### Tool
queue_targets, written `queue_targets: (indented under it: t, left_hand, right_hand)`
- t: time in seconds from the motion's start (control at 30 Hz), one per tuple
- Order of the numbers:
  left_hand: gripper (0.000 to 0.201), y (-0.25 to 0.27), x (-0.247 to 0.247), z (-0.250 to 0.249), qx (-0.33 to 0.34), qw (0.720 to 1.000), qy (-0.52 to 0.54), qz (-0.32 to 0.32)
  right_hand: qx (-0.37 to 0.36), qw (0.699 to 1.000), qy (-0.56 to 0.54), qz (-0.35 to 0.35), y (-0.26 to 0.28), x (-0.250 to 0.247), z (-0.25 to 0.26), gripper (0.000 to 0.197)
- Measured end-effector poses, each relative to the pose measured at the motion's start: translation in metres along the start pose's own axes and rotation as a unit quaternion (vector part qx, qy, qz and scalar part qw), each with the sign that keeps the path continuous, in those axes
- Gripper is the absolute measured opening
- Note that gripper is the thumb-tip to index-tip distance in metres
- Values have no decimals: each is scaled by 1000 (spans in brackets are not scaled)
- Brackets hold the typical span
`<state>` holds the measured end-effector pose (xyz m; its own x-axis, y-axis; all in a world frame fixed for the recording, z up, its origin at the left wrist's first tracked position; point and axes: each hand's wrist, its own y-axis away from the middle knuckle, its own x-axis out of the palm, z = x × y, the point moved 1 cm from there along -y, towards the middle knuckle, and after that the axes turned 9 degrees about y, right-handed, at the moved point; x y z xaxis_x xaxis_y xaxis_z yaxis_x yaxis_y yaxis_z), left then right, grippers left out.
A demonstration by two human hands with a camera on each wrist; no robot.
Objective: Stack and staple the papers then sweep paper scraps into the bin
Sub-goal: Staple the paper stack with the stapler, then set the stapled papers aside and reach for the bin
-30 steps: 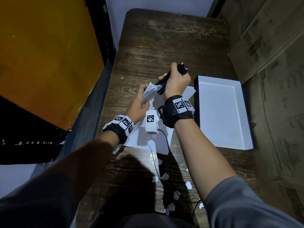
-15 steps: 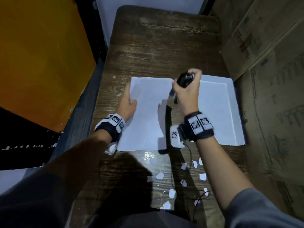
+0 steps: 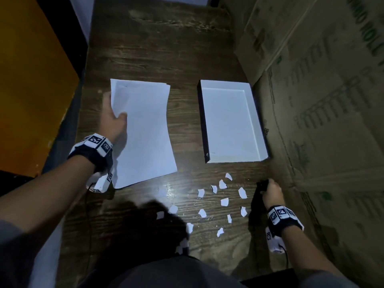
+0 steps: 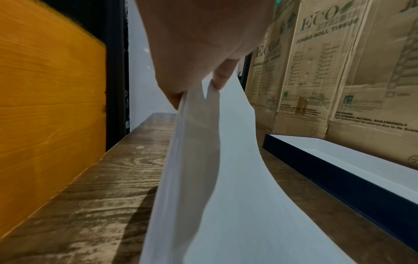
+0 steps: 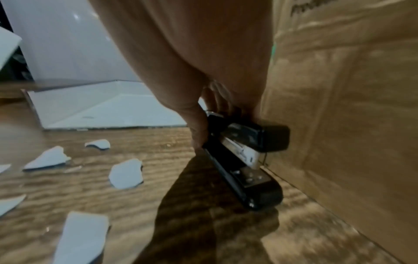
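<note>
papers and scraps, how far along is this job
Done, apparently: the papers form one stack, pinched by the left hand. In hand: the right hand holds the stapler low beside the cardboard. Left: scraps still litter the table; the bin looks empty.

In the head view the left hand (image 3: 113,119) has only its thumb on top of the papers (image 3: 145,129); its fingers lie out of sight beneath their left edge. The right hand (image 3: 272,191) covers most of the stapler (image 3: 262,185) near the surface's (image 3: 158,53) right edge, leaving a dark end showing. A shadow at the surface's near edge swallows several paper scraps (image 3: 224,201). The right wrist view is blurred, and its left edge crops the scraps. The left wrist view's bottom edge cuts off the papers.
</note>
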<state>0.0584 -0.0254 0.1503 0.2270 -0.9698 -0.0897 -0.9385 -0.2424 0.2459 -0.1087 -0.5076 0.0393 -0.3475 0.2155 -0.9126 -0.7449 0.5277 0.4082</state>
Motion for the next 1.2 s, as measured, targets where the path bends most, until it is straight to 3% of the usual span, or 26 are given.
queue_targets:
  t: [0.23, 0.33, 0.43, 0.5, 0.57, 0.67, 0.7, 0.77, 0.87, 0.93, 0.97, 1.07, 1.2]
  left_hand:
    - [48, 11, 6, -16, 49, 998, -41, 5]
    - [49, 17, 10, -27, 90, 994, -59, -4]
    - [50, 24, 16, -48, 129, 989, -65, 17]
    - [49, 28, 24, -62, 133, 990, -32, 38]
    - [46, 34, 34, -77, 139, 989, 2, 47]
    - [48, 43, 54, -93, 143, 987, 48, 63]
    - [47, 45, 63, -97, 140, 986, 63, 68]
    - [45, 48, 81, -104, 139, 984, 88, 74]
    - [41, 42, 111, -102, 108, 984, 122, 72]
    - [39, 33, 132, -89, 62, 984, 148, 81]
    - [41, 28, 145, -77, 25, 984, 152, 92]
    - [60, 26, 186, -26, -82, 981, 10, 173]
    - [76, 25, 251, 35, -163, 931, -172, 277]
  right_hand:
    - [-6, 999, 52, -12, -7, 21, -7, 37]
    - [16, 998, 62, -21, 2, 11, 4, 52]
    - [-82, 991, -9, -109, 8, -19, 44, 58]
    - [-184, 962, -168, -115, 13, -47, 85, 53]
    - [-255, 917, -303, -40, 20, -72, 131, 62]
    - [-308, 862, -399, 52, 21, -98, 188, 91]
    - [-316, 848, -419, 71, 18, -103, 199, 92]
    - [-303, 839, -441, 96, 9, -111, 205, 70]
    - [-256, 810, -515, 112, -6, -112, 187, 37]
    - [-197, 770, -597, 112, -15, -109, 165, 42]
    - [-174, 765, -613, 100, -22, -107, 154, 45]
    - [-147, 791, -589, 72, -45, -108, 124, 43]
    - [-91, 834, -540, 73, -92, -101, 110, 39]
